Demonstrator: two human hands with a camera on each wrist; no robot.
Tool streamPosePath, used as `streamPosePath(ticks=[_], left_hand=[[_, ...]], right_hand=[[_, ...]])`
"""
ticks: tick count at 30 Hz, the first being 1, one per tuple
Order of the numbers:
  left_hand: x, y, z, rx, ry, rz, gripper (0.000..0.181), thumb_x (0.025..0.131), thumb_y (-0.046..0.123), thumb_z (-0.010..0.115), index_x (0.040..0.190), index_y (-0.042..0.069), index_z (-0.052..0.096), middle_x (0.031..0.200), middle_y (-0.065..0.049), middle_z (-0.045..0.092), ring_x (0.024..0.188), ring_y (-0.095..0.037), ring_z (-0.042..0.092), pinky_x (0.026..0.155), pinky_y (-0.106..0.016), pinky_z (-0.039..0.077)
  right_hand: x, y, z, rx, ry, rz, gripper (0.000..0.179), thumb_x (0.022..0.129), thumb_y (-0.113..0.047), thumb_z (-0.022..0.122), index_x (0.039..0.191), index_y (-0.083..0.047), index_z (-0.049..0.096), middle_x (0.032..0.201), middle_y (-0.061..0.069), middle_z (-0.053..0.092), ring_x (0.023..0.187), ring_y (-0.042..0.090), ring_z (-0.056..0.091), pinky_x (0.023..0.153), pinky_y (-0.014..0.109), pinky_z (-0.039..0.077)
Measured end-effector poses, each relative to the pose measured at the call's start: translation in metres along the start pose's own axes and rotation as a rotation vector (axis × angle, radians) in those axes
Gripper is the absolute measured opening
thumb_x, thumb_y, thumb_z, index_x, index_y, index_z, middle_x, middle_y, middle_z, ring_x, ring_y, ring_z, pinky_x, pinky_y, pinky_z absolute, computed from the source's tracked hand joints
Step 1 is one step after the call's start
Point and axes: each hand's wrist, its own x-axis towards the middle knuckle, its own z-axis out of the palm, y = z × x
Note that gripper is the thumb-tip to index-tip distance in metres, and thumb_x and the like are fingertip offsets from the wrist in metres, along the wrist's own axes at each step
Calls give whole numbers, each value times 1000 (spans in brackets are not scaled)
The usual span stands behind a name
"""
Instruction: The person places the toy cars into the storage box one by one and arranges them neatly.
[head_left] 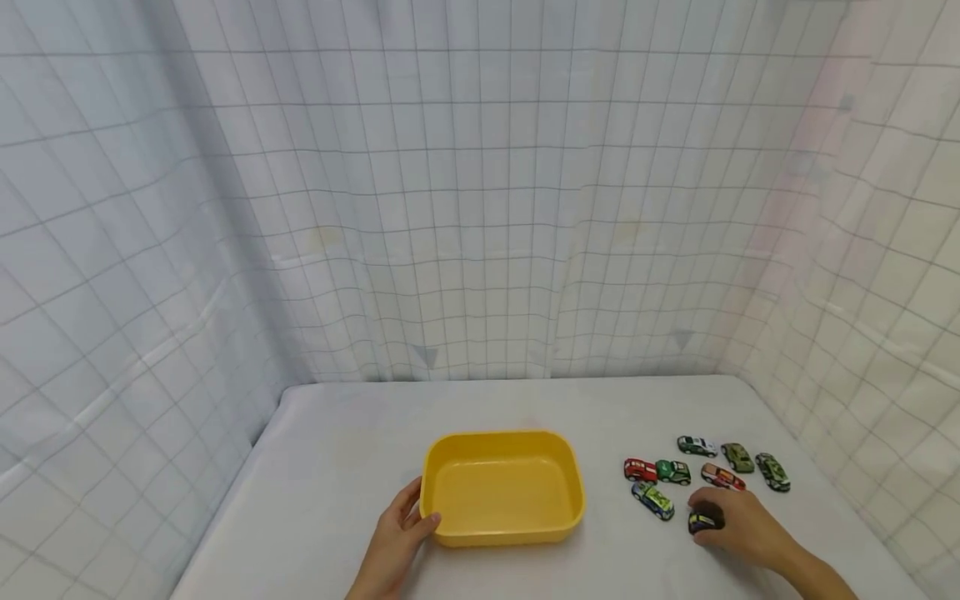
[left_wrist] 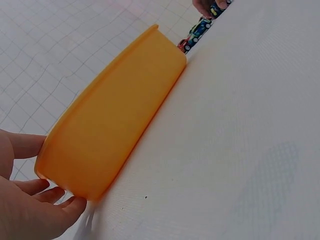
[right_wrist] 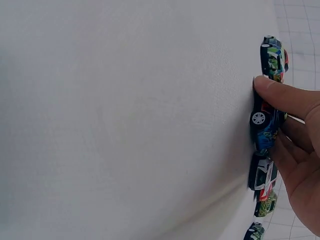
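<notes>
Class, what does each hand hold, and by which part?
Left hand: the tray, by its left end. Right hand: a dark car, between thumb and fingers; exact spot unclear.

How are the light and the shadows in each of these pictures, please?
Head view: soft light, toy cars too small for fine detail; left wrist view: tilted, the tray looking more orange than in the head view; right wrist view: soft shadow on the white surface beside the held car.

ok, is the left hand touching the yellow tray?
Touching. The left wrist view shows it: the left hand has its thumb at the rim of the yellow tray and fingertips against the outer wall.
</notes>
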Motion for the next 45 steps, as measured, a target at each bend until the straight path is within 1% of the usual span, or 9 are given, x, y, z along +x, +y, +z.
streamPosePath(ticks=[4, 11, 15, 18, 22, 27, 35, 41, 45], left_hand=[[-1, 1, 2, -3, -4, 0, 79, 98, 1, 68, 160, -8, 21, 166, -32, 12, 150, -47, 23, 115, -47, 39], [-1, 2, 3, -10, -17, 5, 78, 98, 0, 68, 159, -9, 21, 166, -32, 12, 149, -48, 24, 115, -46, 40], [0, 1, 3, -11, -14, 3, 79, 97, 0, 68, 159, -8, 21, 166, -32, 13, 149, -47, 25, 114, -44, 42], [0, 0, 2, -12, -7, 3, 79, 97, 0, 68, 160, -9, 21, 166, -32, 13, 149, -47, 25, 112, -42, 44], [0, 0, 1, -15, -12, 10, 79, 97, -1, 68, 159, -9, 20, 166, -33, 12, 149, -48, 25, 112, -41, 44], [-1, -1, 0, -15, -16, 8, 78, 97, -1, 68, 159, -9, 21, 166, -32, 12, 149, -47, 26, 111, -41, 45], [-2, 0, 0, -20, -18, 19, 78, 97, -1, 68, 159, -10, 22, 165, -33, 13, 149, -48, 26, 112, -41, 45], [-2, 0, 1, -10, -3, 0, 78, 96, -1, 69, 159, -8, 23, 166, -32, 15, 149, -47, 27, 112, -42, 45], [0, 0, 1, 0, 8, -11, 79, 97, 0, 70, 160, -8, 22, 166, -32, 15, 149, -47, 27, 112, -45, 44]], right_hand=[[-2, 1, -1, -13, 5, 17, 36, 72, -21, 94, 100, -14, 73, 95, -10, 68, 89, 14, 63, 81, 42, 58], [-2, 3, -3, -30, 27, -40, 33, 73, -23, 94, 99, -13, 77, 97, -8, 73, 96, 25, 69, 85, 50, 59], [3, 1, -6, -49, 64, -91, 32, 75, -27, 92, 101, -15, 78, 97, -10, 71, 95, 22, 68, 85, 47, 59], [6, -2, -8, -47, 81, -114, 33, 77, -31, 91, 103, -15, 80, 95, -10, 65, 88, 14, 61, 79, 39, 57], [11, -8, -10, -20, 86, -157, 36, 80, -33, 89, 108, -12, 80, 98, -5, 69, 90, 16, 63, 78, 37, 57], [20, -20, -15, 7, 83, -207, 36, 82, -34, 87, 110, -12, 80, 110, 0, 76, 106, 32, 70, 87, 48, 60], [40, -41, -22, 25, 86, -223, 35, 83, -30, 87, 112, -11, 79, 110, -1, 75, 102, 27, 70, 84, 41, 61], [53, -54, -22, 21, 62, -225, 34, 84, -25, 87, 112, -8, 78, 112, 3, 75, 107, 34, 69, 89, 53, 60], [62, -64, -22, 46, 46, -225, 35, 84, -21, 87, 114, -5, 78, 112, 4, 75, 107, 34, 69, 90, 53, 60]])
